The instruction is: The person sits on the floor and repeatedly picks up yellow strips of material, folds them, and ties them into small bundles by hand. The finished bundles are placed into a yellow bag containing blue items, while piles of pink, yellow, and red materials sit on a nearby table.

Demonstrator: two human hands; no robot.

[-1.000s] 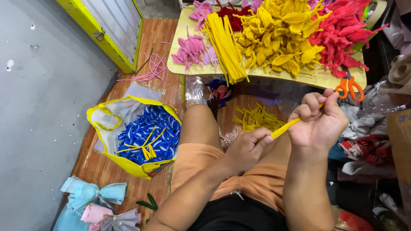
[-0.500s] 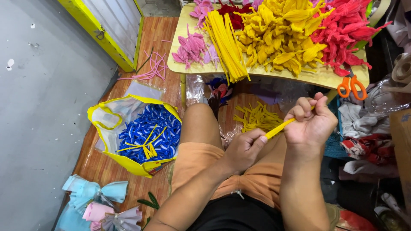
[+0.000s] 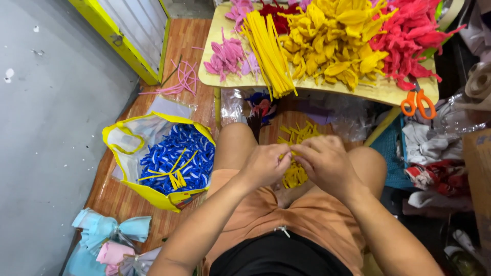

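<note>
We see table (image 3: 388, 93) piled with yellow, pink, red pieces | bag (image 3: 118, 134) of blue pieces left of table | our left hand (image 3: 266, 164) and right hand (image 3: 327, 162) below table, fingertips pinched together on yellow piece (image 3: 293, 174) over knees | scissors (image 3: 417, 102) on table edge

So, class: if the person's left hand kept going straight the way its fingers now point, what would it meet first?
The left hand points rightward, so it would meet the right hand first; their fingertips already seem to touch over the pile of short yellow fuzzy sticks between the knees, though depth is hard to judge.
</note>
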